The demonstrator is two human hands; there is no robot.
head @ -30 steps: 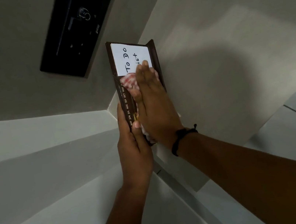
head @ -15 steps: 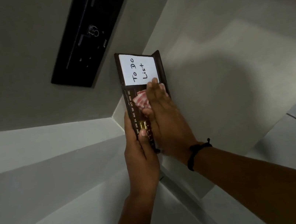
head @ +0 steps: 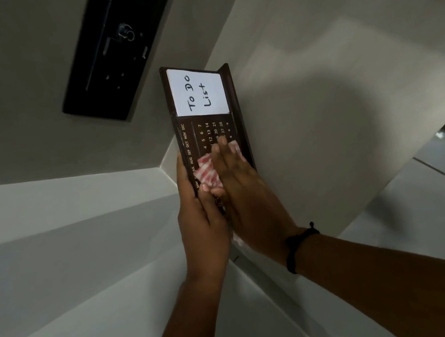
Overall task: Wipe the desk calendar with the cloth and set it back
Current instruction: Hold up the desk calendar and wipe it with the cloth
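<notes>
The dark brown desk calendar point(head: 209, 128) is held up in the air, long side upright, with a white "To Do List" card at its top and month names down its left edge. My left hand point(head: 199, 224) grips its lower left edge, thumb on the front. My right hand point(head: 245, 193) lies flat on the lower part of the calendar's face and presses a red-and-white cloth point(head: 207, 170) against it. Most of the cloth is hidden under the palm; a small corner shows below the wrist.
A black wall-mounted device point(head: 120, 47) hangs at the upper left. A pale flat surface point(head: 334, 92) spreads behind and to the right of the calendar. Light ledges point(head: 68, 251) run along the left, and a glossy tiled floor point(head: 440, 206) shows at the right.
My right hand has slid the cloth down the calendar's face, from the card toward the lower end, uncovering the date numbers. The left hand keeps its hold.
</notes>
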